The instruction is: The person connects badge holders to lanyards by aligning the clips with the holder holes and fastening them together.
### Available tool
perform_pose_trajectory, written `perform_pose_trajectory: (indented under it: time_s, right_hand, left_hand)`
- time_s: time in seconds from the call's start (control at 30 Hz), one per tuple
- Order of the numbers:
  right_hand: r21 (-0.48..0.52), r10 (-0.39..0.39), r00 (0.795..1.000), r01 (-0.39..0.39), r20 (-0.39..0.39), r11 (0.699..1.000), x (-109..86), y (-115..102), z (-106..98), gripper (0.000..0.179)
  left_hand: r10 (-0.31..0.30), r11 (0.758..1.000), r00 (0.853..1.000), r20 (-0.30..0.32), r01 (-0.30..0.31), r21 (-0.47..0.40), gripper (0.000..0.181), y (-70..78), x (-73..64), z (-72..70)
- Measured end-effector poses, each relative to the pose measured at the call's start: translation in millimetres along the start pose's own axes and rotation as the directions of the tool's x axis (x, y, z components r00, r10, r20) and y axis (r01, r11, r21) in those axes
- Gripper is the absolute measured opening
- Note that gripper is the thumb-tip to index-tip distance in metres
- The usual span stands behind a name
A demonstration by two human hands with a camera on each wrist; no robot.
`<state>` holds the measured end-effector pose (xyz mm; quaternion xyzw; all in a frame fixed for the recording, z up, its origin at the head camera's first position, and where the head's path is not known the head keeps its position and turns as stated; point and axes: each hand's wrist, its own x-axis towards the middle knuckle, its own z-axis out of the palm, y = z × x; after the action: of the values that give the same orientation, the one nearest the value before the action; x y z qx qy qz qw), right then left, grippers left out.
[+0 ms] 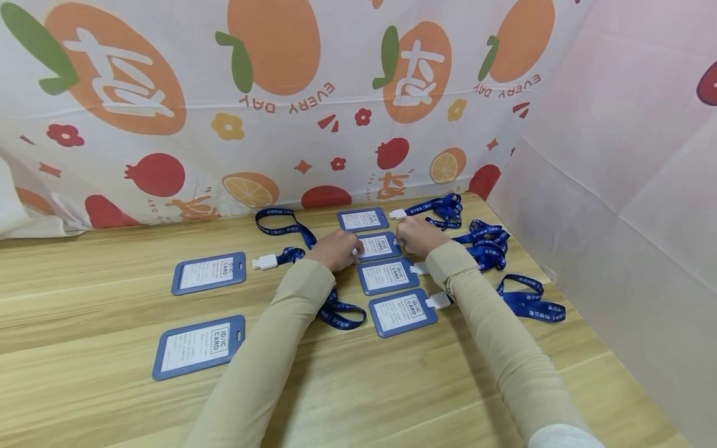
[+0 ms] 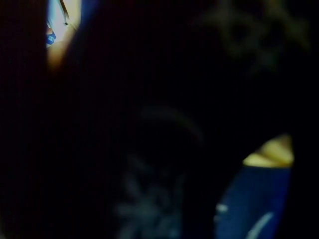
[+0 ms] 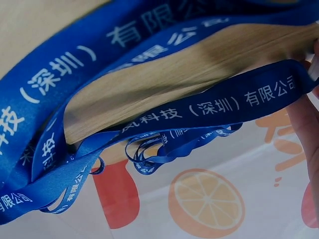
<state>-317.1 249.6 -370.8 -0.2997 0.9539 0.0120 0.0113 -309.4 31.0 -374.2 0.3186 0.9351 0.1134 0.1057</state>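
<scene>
In the head view my left hand [image 1: 334, 250] has its curled fingertips at the left edge of a blue card holder [image 1: 378, 246], the second from the back in a column; a small white spot shows at the fingertips. At the holder's right end, my right hand [image 1: 419, 236] pinches the white clip end of a blue lanyard [image 3: 214, 104]. The right wrist view shows its printed strap running up to the fingers. Another blue lanyard [image 1: 340, 315] runs out from under my left wrist. The left wrist view is mostly dark.
Nearby lie card holders at the back [image 1: 363, 219] and front [image 1: 403, 312], plus another [image 1: 386, 275]. Two more holders [image 1: 209, 272] [image 1: 198, 347] lie at left, near a white clip [image 1: 265, 262]. Bundled lanyards [image 1: 487, 244] lie at right. A fruit-print cloth [image 1: 291, 143] hangs behind.
</scene>
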Motion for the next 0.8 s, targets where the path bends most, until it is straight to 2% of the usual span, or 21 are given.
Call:
perform_pose_trajectory:
  time_s: [0.47,0.8]
  right_hand:
    - [0.017,0.014,1.0,-0.014,0.017,1.0,1.1,-1.0,0.0,0.018]
    - [0.014,0.047,0.998,-0.048,0.035,0.999,2.1,-0.9,1.4,0.019]
  left_hand:
    - [0.008,1.0,1.0,-0.022,-0.008,-0.002,0.028,-0.9,-2.3,1.8]
    - [0.013,1.0,1.0,-0.011,-0.012,0.02,0.028,-0.7,-0.5,1.4]
